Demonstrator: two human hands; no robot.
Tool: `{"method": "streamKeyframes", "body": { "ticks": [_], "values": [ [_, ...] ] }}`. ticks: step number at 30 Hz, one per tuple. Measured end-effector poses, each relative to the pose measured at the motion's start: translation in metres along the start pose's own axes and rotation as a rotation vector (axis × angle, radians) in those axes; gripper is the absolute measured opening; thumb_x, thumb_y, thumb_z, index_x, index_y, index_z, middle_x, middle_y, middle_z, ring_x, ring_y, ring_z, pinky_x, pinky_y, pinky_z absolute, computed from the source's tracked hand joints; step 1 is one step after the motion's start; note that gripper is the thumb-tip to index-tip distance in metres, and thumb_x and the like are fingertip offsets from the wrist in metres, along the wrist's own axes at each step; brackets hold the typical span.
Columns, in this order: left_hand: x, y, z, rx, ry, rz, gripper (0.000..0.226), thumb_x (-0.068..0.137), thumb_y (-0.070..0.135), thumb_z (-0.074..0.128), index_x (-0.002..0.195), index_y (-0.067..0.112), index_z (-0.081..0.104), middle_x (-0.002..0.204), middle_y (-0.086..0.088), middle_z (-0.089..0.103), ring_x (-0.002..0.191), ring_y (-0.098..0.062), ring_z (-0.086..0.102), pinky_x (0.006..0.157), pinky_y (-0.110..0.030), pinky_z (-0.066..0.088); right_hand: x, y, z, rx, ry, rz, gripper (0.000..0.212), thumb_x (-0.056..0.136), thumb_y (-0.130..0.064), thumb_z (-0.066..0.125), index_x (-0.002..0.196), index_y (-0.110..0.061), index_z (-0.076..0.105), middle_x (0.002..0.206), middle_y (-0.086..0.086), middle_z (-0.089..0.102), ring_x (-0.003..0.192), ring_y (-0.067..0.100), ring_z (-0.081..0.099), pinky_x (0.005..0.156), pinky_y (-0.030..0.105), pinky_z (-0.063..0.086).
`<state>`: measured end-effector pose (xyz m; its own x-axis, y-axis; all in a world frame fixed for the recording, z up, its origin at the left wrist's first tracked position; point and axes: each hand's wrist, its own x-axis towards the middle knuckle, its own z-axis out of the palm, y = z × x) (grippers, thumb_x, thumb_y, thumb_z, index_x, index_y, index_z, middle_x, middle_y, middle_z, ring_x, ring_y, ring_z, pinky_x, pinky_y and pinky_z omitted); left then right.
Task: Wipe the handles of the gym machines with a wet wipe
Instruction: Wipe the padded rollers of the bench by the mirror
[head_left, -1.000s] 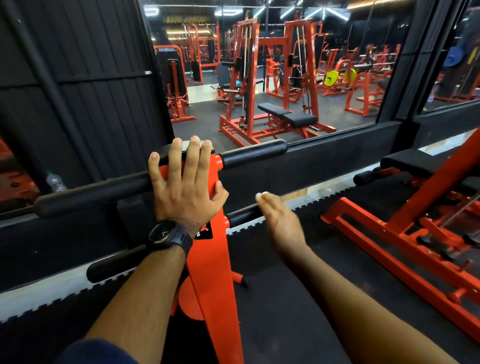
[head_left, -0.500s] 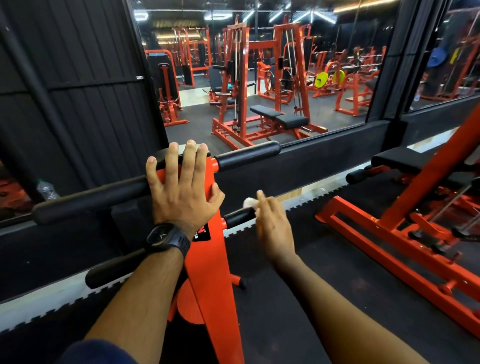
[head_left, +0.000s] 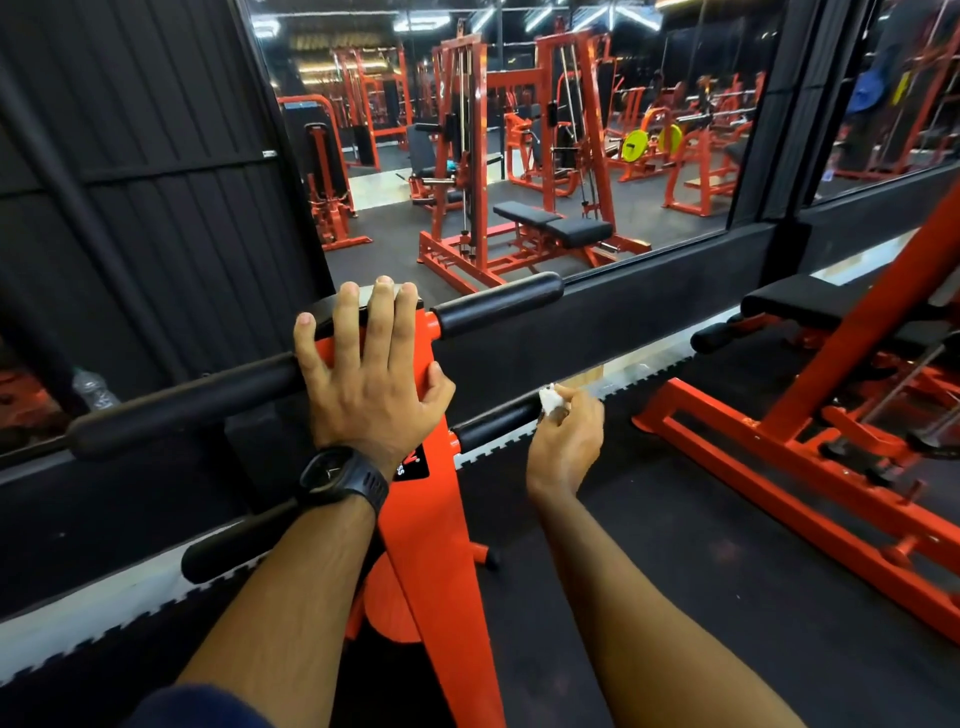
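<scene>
An orange machine post (head_left: 441, 561) carries black padded handles. My left hand (head_left: 369, 374), with a black watch on the wrist, lies flat over the top of the post between the upper left handle (head_left: 182, 405) and the upper right handle (head_left: 496, 304). My right hand (head_left: 563, 441) pinches a small white wet wipe (head_left: 549, 399) against the outer end of the lower right handle (head_left: 496, 423). A lower left handle (head_left: 234, 545) sticks out under my left forearm.
An orange bench frame (head_left: 789, 452) with black pads (head_left: 810, 306) stands on the black floor at the right. A mirror wall (head_left: 519, 156) ahead reflects more orange machines. A water bottle (head_left: 93, 389) stands at the far left. Black rubber flooring lies between the post and the bench.
My right hand has turned and drawn outward to the end of the lower right handle, so the white wipe shows at its fingertips. My left hand has stayed on the post.
</scene>
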<state>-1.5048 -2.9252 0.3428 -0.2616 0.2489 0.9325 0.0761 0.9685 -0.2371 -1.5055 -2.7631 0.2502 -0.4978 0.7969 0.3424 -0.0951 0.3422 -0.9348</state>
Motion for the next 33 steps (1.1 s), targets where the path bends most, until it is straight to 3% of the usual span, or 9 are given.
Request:
{"method": "streamKeyframes", "body": {
  "ticks": [4, 7, 10, 13, 16, 20, 25, 29, 33],
  "values": [
    [0.000, -0.001, 0.000, 0.008, -0.002, -0.002, 0.073, 0.083, 0.043, 0.051, 0.150, 0.016, 0.040, 0.150, -0.004, 0.046, 0.142, -0.027, 0.030, 0.117, -0.057, 0.016, -0.023, -0.002, 0.006, 0.076, -0.004, 0.135, 0.016, 0.095, 0.001, 0.051, 0.097, -0.011, 0.063, 0.112, -0.001, 0.055, 0.096, 0.009, 0.056, 0.075, 0.007, 0.043],
    [0.000, -0.001, -0.001, -0.005, -0.005, -0.002, 0.073, 0.084, 0.043, 0.051, 0.150, 0.016, 0.039, 0.151, -0.003, 0.046, 0.143, -0.027, 0.030, 0.117, -0.058, 0.016, -0.014, -0.010, 0.013, 0.173, 0.115, 0.370, 0.018, 0.092, 0.002, 0.054, 0.097, -0.007, 0.068, 0.109, 0.006, 0.059, 0.093, 0.015, 0.058, 0.081, 0.018, 0.044],
    [0.000, -0.001, 0.000, 0.005, -0.013, -0.002, 0.073, 0.085, 0.043, 0.050, 0.151, 0.015, 0.038, 0.151, -0.004, 0.045, 0.143, -0.027, 0.029, 0.117, -0.058, 0.016, -0.032, -0.016, 0.021, 0.282, 0.120, 0.515, 0.023, 0.090, -0.001, 0.056, 0.101, -0.014, 0.072, 0.101, -0.001, 0.066, 0.096, 0.018, 0.063, 0.086, 0.033, 0.053],
    [-0.001, -0.002, 0.001, 0.005, -0.016, 0.002, 0.073, 0.085, 0.043, 0.050, 0.151, 0.015, 0.038, 0.151, -0.005, 0.044, 0.143, -0.028, 0.028, 0.117, -0.058, 0.015, -0.037, -0.015, 0.018, 0.421, 0.121, 0.634, 0.010, 0.090, -0.011, 0.066, 0.084, -0.014, 0.073, 0.084, 0.002, 0.072, 0.075, 0.013, 0.064, 0.071, 0.033, 0.057],
    [-0.001, -0.001, 0.001, 0.006, -0.012, 0.000, 0.073, 0.085, 0.044, 0.050, 0.151, 0.015, 0.038, 0.151, -0.005, 0.044, 0.143, -0.028, 0.029, 0.117, -0.058, 0.015, -0.019, -0.013, 0.015, 0.509, 0.172, 0.757, 0.021, 0.093, -0.018, 0.066, 0.074, -0.010, 0.068, 0.071, 0.001, 0.067, 0.062, 0.012, 0.056, 0.063, 0.031, 0.052],
    [-0.001, -0.001, 0.000, 0.013, -0.026, -0.009, 0.073, 0.085, 0.043, 0.049, 0.151, 0.015, 0.037, 0.152, -0.005, 0.043, 0.143, -0.028, 0.029, 0.117, -0.058, 0.014, -0.042, -0.023, 0.019, 0.461, 0.059, 0.734, 0.028, 0.090, -0.017, 0.063, 0.064, -0.010, 0.055, 0.061, 0.003, 0.052, 0.058, 0.015, 0.042, 0.055, 0.034, 0.041],
    [0.000, -0.001, -0.003, 0.018, -0.059, -0.012, 0.074, 0.084, 0.044, 0.051, 0.151, 0.016, 0.037, 0.153, -0.004, 0.043, 0.144, -0.028, 0.030, 0.118, -0.056, 0.011, -0.049, -0.021, 0.024, 0.438, 0.001, 0.750, 0.030, 0.087, -0.018, 0.062, 0.060, -0.017, 0.047, 0.061, 0.001, 0.051, 0.055, 0.016, 0.041, 0.056, 0.038, 0.043],
    [-0.002, -0.001, -0.010, 0.000, -0.126, -0.013, 0.080, 0.084, 0.045, 0.053, 0.155, 0.017, 0.032, 0.159, -0.005, 0.035, 0.147, -0.029, 0.023, 0.120, -0.055, 0.005, -0.085, -0.018, 0.017, 0.313, -0.223, 0.562, 0.027, 0.087, -0.027, 0.067, 0.063, -0.019, 0.058, 0.055, -0.008, 0.054, 0.055, 0.013, 0.048, 0.065, 0.044, 0.053],
    [-0.013, -0.014, -0.025, -0.102, -0.221, 0.056, 0.089, 0.078, 0.033, 0.064, 0.157, 0.017, 0.028, 0.165, -0.007, 0.021, 0.153, -0.030, 0.014, 0.123, -0.053, 0.001, -0.098, -0.022, 0.004, 0.280, -0.343, 0.370, 0.025, 0.090, -0.035, 0.069, 0.068, -0.024, 0.065, 0.069, -0.005, 0.066, 0.069, 0.016, 0.061, 0.073, 0.040, 0.054]
  ]
}}
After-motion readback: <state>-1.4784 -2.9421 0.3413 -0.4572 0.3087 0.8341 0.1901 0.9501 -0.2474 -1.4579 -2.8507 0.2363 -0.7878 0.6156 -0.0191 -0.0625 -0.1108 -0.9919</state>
